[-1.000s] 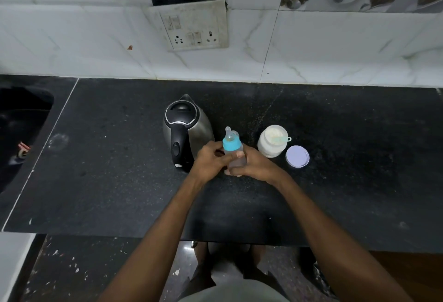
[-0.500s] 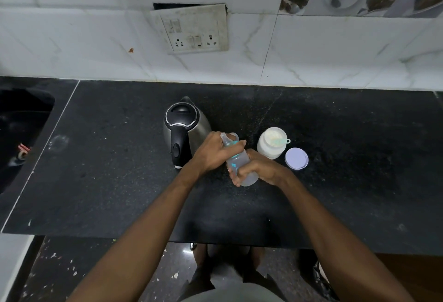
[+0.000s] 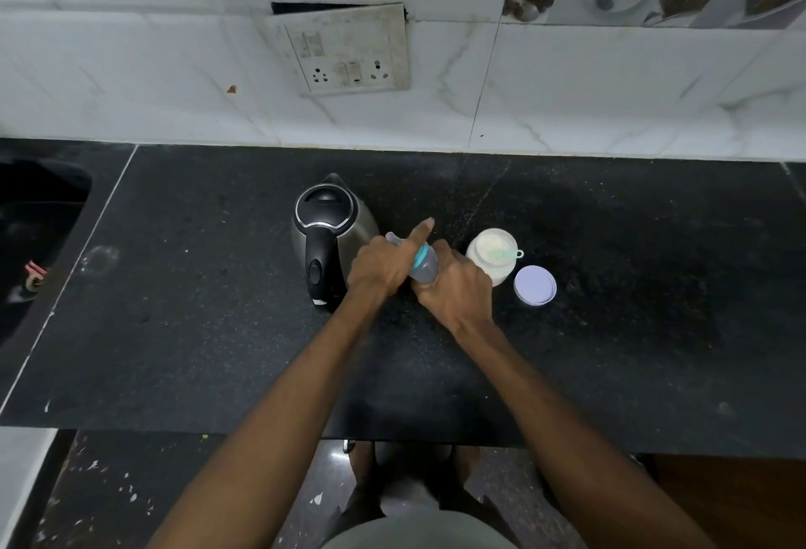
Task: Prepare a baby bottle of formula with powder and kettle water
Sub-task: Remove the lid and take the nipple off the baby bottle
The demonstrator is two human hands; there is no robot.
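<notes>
A: Where's the baby bottle [image 3: 424,266]?
B: Tilted above the counter [image 3: 196,330], btwn kettle [image 3: 325,239] & powder jar [image 3: 493,254].
A: Hands?
B: Right hand [image 3: 455,287] wraps its body; left hand [image 3: 384,267] grips the teal-collar end, index finger straight.

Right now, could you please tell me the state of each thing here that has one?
Baby bottle: tilted, teal collar on, held by both hands.
Left hand: grips bottle top, forefinger extended.
Right hand: grips bottle body.
Kettle: upright, lid closed.
Powder jar: open, scoop inside.
Jar lid: off, flat on counter.
</notes>
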